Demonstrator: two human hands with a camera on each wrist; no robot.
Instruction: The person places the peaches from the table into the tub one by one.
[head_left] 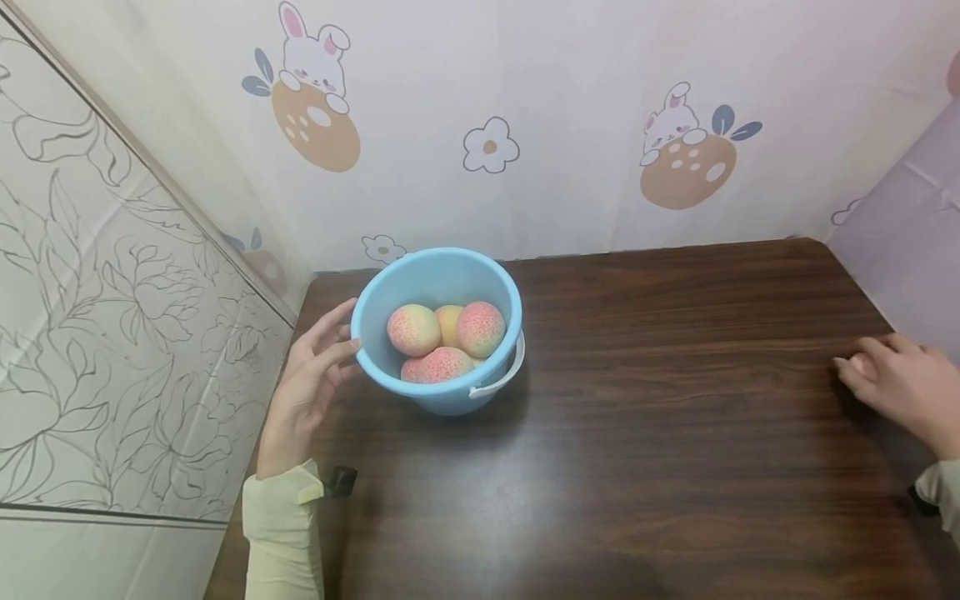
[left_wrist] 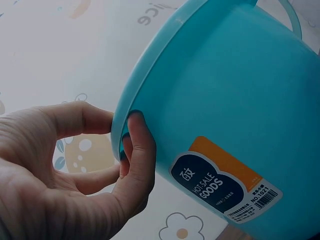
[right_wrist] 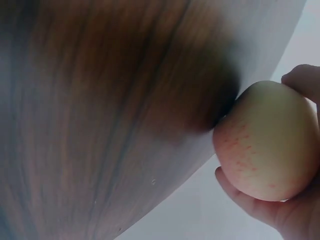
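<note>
On the left half of the table stands a light blue bucket (head_left: 450,403) holding several round pink-and-yellow peaches (head_left: 413,331). My left hand (head_left: 315,367) pinches the left side of its rim (left_wrist: 131,85); in the left wrist view the fingers sit on both sides of the lip. Far off to the right, my right hand (head_left: 896,379) is at the table's right edge and grips a single peach (right_wrist: 267,142), pale yellow with red specks. In the right wrist view the peach is right at the brown tabletop, with thumb and fingers around it. The head view mostly hides that peach.
The dark wood-grain table (head_left: 675,400) stretches between the two hands. Behind it is a wall covering (head_left: 570,100) with rabbit and flower prints, and a flower-line panel (head_left: 135,300) borders the left. A white handle (head_left: 506,375) hangs on the bucket's right side.
</note>
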